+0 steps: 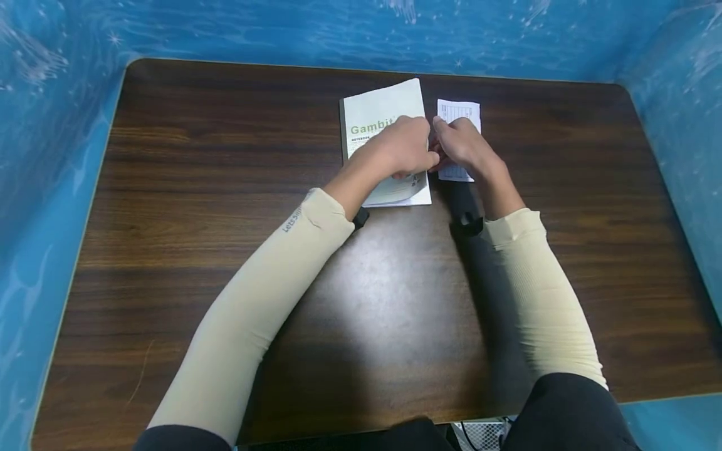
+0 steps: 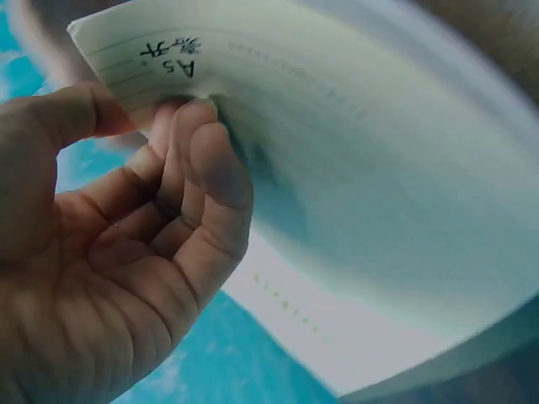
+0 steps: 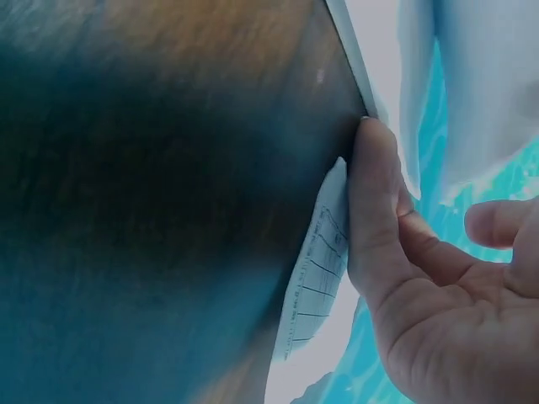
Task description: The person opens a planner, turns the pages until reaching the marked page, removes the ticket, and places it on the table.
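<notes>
A notebook with a pale cover and green "Gambit" lettering lies toward the back of the table. My left hand is over its right side. The left wrist view shows the thumb and fingers pinching the edge of the lifted, bowed cover. Beside the notebook is a white printed slip of paper, partly under my right hand. In the right wrist view, the right fingertips touch the notebook's edge, with the thumb held apart. The slip lies just beside those fingers.
The dark wood-grain table extends to both sides and toward the person. Blue patterned sheeting rises behind it and along its sides. A white mesh object with a black cable shows below the front edge.
</notes>
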`<move>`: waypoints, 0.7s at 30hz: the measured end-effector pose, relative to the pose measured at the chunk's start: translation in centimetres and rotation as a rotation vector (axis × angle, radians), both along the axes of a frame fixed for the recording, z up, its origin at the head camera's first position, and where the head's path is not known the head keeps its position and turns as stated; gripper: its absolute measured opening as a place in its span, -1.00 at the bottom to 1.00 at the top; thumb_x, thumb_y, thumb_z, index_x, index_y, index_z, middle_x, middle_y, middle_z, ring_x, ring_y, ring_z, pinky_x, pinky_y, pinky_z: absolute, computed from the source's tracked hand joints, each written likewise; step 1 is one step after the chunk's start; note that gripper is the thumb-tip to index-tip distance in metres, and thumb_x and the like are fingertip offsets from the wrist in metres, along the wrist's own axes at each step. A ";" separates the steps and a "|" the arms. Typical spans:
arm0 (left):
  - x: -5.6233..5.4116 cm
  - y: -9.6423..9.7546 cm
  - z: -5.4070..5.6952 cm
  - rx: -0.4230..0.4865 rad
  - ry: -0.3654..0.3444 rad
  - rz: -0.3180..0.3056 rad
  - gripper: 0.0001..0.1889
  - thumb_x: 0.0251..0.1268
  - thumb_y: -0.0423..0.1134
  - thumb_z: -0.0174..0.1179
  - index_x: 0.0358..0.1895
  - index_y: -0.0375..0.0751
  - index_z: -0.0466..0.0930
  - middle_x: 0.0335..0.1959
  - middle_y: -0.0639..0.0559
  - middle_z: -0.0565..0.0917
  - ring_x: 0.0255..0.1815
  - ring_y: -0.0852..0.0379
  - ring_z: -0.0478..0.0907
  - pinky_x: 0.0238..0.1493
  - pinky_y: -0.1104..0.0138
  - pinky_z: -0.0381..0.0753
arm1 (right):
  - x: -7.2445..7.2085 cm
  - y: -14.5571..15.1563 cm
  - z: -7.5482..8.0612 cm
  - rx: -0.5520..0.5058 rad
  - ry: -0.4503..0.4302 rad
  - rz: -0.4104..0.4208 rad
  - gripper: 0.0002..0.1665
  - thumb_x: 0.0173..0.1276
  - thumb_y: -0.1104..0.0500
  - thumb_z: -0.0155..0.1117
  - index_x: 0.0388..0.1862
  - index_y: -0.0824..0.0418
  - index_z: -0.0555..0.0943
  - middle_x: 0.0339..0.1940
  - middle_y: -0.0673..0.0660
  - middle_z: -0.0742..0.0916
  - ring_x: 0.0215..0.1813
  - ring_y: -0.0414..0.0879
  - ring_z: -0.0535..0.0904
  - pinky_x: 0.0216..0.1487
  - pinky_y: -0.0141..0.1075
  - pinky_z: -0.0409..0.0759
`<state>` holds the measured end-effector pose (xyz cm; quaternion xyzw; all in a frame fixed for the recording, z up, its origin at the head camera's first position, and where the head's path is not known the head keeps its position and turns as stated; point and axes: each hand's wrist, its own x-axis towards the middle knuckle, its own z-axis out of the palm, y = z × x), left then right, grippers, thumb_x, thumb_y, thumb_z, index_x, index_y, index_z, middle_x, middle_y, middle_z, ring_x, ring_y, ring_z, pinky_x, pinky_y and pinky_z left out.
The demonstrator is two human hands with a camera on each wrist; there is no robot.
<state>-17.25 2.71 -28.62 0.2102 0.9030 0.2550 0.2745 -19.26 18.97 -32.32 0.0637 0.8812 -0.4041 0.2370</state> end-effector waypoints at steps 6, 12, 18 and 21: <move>0.2 1.1 -3.4 0.025 -0.006 0.091 -0.81 0.63 -0.09 0.06 -0.11 -0.12 0.54 -0.24 -0.03 0.62 -0.37 0.11 0.58 -0.22 0.33 0.53 | 0.0 -0.1 -0.3 0.089 0.054 0.017 -0.30 0.74 -0.19 -0.11 0.02 0.41 0.70 -0.29 0.06 0.69 -0.23 -0.16 0.60 -0.14 -0.34 0.55; -1.2 0.7 -6.6 0.085 0.035 0.122 -0.69 0.59 -0.11 -0.01 -0.41 -0.08 0.51 -0.50 0.05 0.50 -0.47 0.10 0.46 -0.32 0.31 0.43 | -0.1 -0.5 -0.2 0.030 0.075 0.031 -0.43 0.73 -0.07 0.03 -0.15 0.40 0.73 -0.53 -0.07 0.66 -0.42 -0.27 0.60 -0.28 -0.42 0.62; 0.7 -2.1 -4.4 0.180 0.150 0.145 -0.62 0.67 -0.22 -0.07 -0.44 -0.17 0.54 -0.61 0.07 0.42 -0.55 0.16 0.29 -0.36 0.32 0.32 | 1.0 0.0 0.5 0.024 0.076 0.019 -0.35 0.73 -0.08 0.04 0.41 0.44 0.54 -0.17 0.13 0.78 -0.27 -0.20 0.77 -0.08 -0.36 0.76; 2.1 -4.2 -2.3 0.182 0.227 0.195 -0.68 0.75 -0.18 -0.09 -0.02 -0.22 0.68 -0.24 -0.04 0.67 -0.24 0.08 0.53 -0.03 0.25 0.53 | 2.1 0.4 1.2 0.100 0.206 0.045 -0.31 0.74 -0.15 -0.01 0.58 0.26 0.46 0.23 0.28 0.76 0.14 0.01 0.77 0.24 -0.12 0.70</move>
